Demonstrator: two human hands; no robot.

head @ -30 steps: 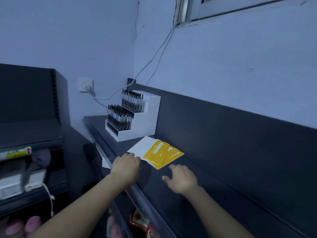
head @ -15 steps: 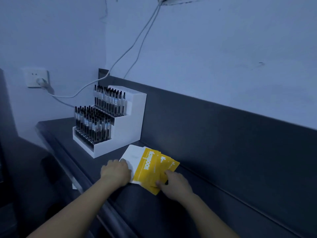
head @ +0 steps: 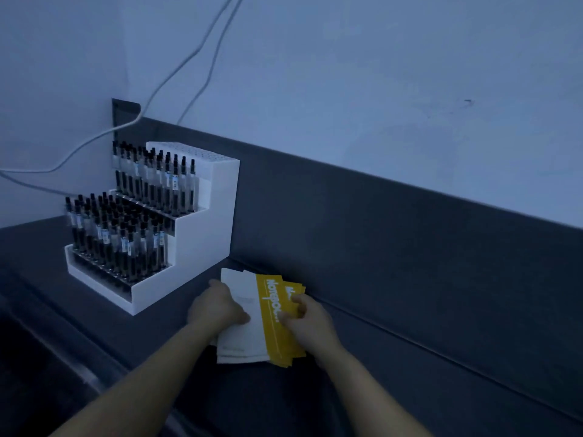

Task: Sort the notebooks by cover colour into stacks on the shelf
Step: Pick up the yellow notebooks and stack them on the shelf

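While both hands work the one mixed pile, separate it by colour before lifting anything. The left hand [head: 217,305] grips the white notebooks [head: 243,340] at their left edge, with its fingers curled over them. The right hand [head: 304,320] pinches the yellow notebooks [head: 273,337], which overlap the white ones on the right. The hands are apart, one on each colour, with the pile between them.

Procedure for this step:
1. Hold the white notebooks flat against the shelf [head: 394,364] as an anchor.
2. Draw the yellow covers sideways to the right. Do not lift, as thin covers are likely to fan out and slip.
3. Check that every yellow cover comes away together. At least two are fanned, one behind the other. The light is dim, so the exact count cannot be read.
4. Square each stack against the back panel [head: 378,234].

Work surface: the pile lies on a dark, smooth shelf, close to the raised back panel and just right of a white pen display stand [head: 202,247]. The stand holds stepped rows of pens [head: 126,234]. Free space for a second stack lies to the right. Keep the left stack off the stand.

Surroundings: a pale wall [head: 378,74] rises above the panel. Two cables [head: 186,63] run down it behind the stand. The room is poorly lit.
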